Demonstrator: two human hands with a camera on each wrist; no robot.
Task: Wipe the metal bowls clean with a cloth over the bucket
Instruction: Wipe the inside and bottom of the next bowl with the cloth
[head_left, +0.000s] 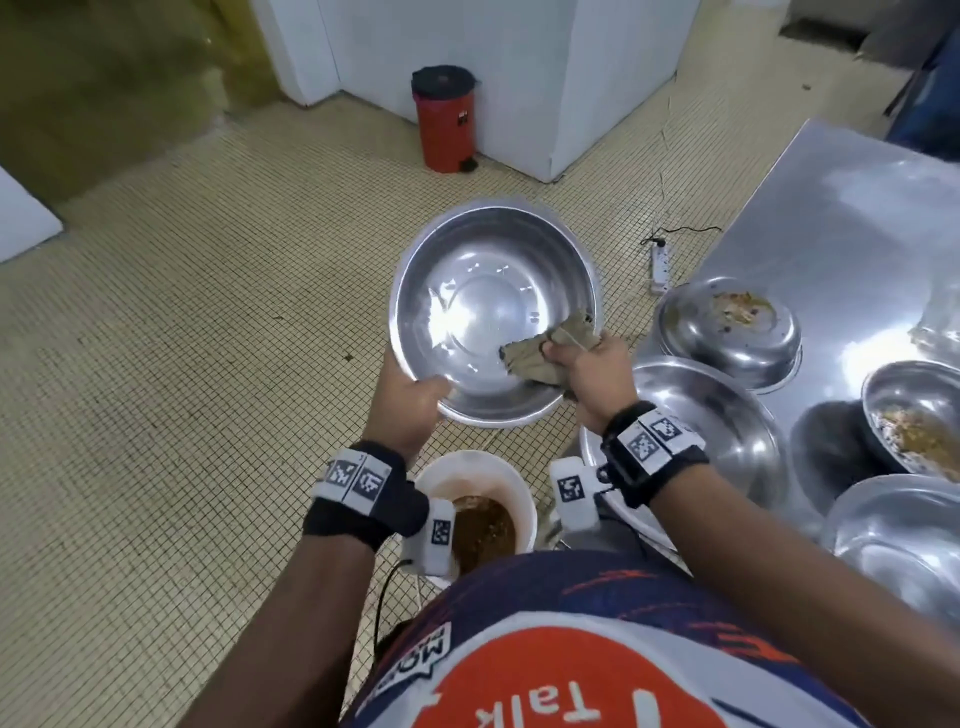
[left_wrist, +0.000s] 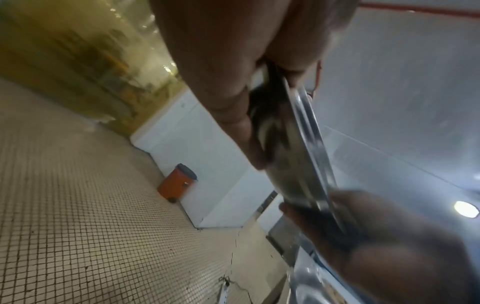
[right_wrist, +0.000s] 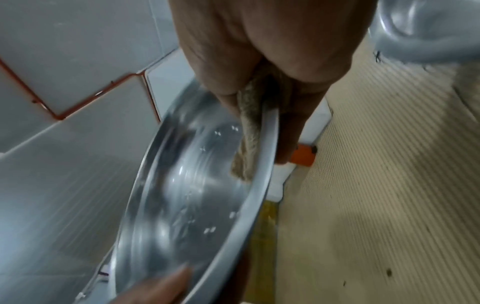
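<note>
L hand (head_left: 410, 402) grips the near-left rim of the metal bowl (head_left: 488, 291), thumb hooked over the rim to the inside, fingers under the outer wall. Left wrist view agrees: rim pinched between thumb and fingers, blurred though. Bowl is in the air, tilted, open side up toward the head cam, inside looks shiny w/ no visible residue.

R hand (head_left: 592, 374) is at the bowl's right rim, opposite the L hand. Fingers curled round a crumpled brown-grey cloth (head_left: 540, 353), pinching it over the rim: right wrist view shows cloth on the inner wall, fingers running down the outside, rim between. Cloth end spreads onto the inner wall ahead of the R knuckles.

Bucket (head_left: 441, 478): white, on the tiled floor (head_left: 208, 364), below and behind both wrists, close to the person's body. Brown slop inside. Bowl sits fwd of it rather than straight above, as far as head view shows.

Right of the R hand: steel table (head_left: 857, 218) w/ more bowls. Big bowl (head_left: 727, 431) just under the R wrist, an upside-down bowl (head_left: 727, 332) w/ food smears on its base beyond it, a dirty bowl (head_left: 909, 415) w/ food scraps further right, another bowl (head_left: 898, 530) near the R forearm.

Far ahead of both hands: red pedal bin (head_left: 444, 119) against a white wall. Power strip (head_left: 661, 267) on the floor ahead of the R hand, by the table edge.
</note>
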